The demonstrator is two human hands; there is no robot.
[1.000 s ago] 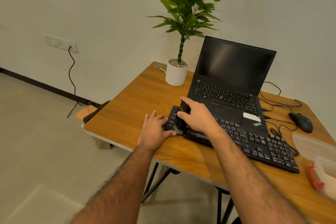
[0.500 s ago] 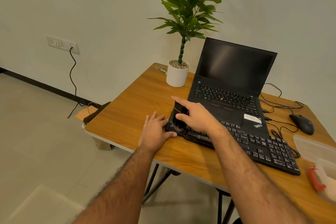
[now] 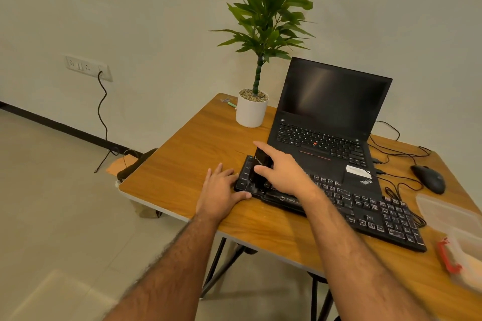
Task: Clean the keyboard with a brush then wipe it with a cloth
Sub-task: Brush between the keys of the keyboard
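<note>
1. The right hand [image 3: 283, 173] is reaching in from the lower right, forearm crossing the near edge of the surface [image 3: 187, 164], and is gripping a black brush [image 3: 261, 169]: the thumb is pressing its near face and the index finger is stretching over its top.
2. The left hand [image 3: 220, 191] is lying palm-down on the surface, fingers straight and slightly spread, holding nothing; its thumb and fingertips are touching the left end of the keyboard [image 3: 365, 212].
3. The brush is standing nearly upright, its lower end sitting on the keys at the keyboard's left end, just right of the left hand. The bristles are too dark to make out.
4. The keyboard is lying slantwise along the near edge, its left end between the two hands, its right end running toward the near right corner.
5. Counted: two hands, one brush, one keyboard. I cannot pick out a cloth.
6. Behind the keyboard one open laptop [image 3: 328, 122] is sitting with a dark screen; one potted plant [image 3: 251, 109] is standing at the far left corner.
7. One mouse [image 3: 429, 178] is lying near the right edge, and one clear box [image 3: 448, 219] with a red clip is sitting at the near right corner.
</note>
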